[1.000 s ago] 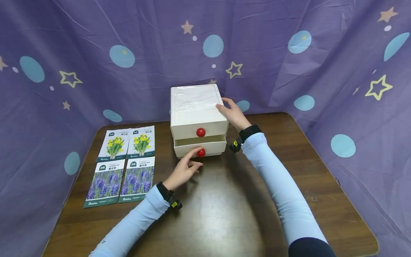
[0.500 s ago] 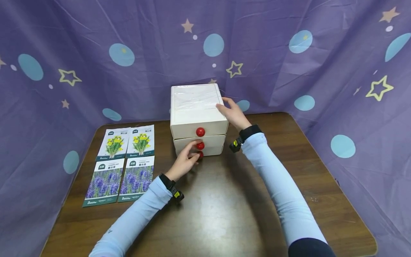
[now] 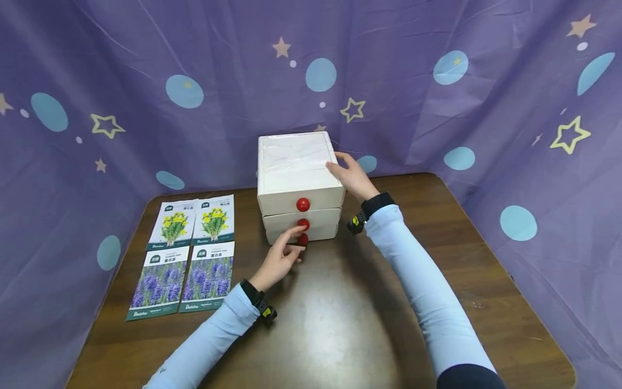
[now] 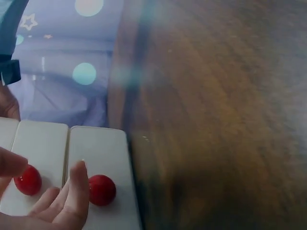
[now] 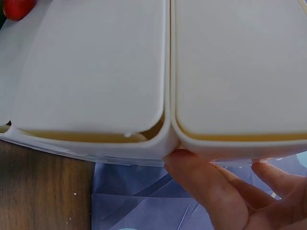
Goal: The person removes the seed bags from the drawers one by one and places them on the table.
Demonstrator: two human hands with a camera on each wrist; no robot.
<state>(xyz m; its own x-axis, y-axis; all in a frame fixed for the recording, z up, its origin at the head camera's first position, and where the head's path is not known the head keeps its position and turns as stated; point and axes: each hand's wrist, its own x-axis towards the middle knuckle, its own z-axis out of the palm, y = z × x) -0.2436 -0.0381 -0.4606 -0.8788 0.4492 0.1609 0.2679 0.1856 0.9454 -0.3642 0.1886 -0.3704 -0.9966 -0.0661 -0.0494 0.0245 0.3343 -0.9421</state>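
A white drawer box (image 3: 296, 178) stands at the back of the table, its drawers pushed in. In the head view, the red knobs show in a column: a top knob (image 3: 303, 204), a middle knob (image 3: 303, 223) and a low knob (image 3: 303, 239). My left hand (image 3: 277, 263) reaches to the front, index fingertip right at the middle knob, the other fingers near the low one. The left wrist view shows a fingertip beside a red knob (image 4: 102, 190). My right hand (image 3: 356, 177) rests against the box's right side, thumb at the top edge, fingertips touching the side (image 5: 211, 179).
On the left lie two packets with yellow flowers, one of them a packet (image 3: 214, 219), and two with purple flowers, including a packet (image 3: 208, 278). A purple star-patterned curtain (image 3: 233, 70) hangs close behind and beside the brown table (image 3: 466, 292).
The middle drawer, pulled out a second ago, has slid back in with my left hand at its knob. That hand has moved slightly away from me; my right hand has stayed on the box.
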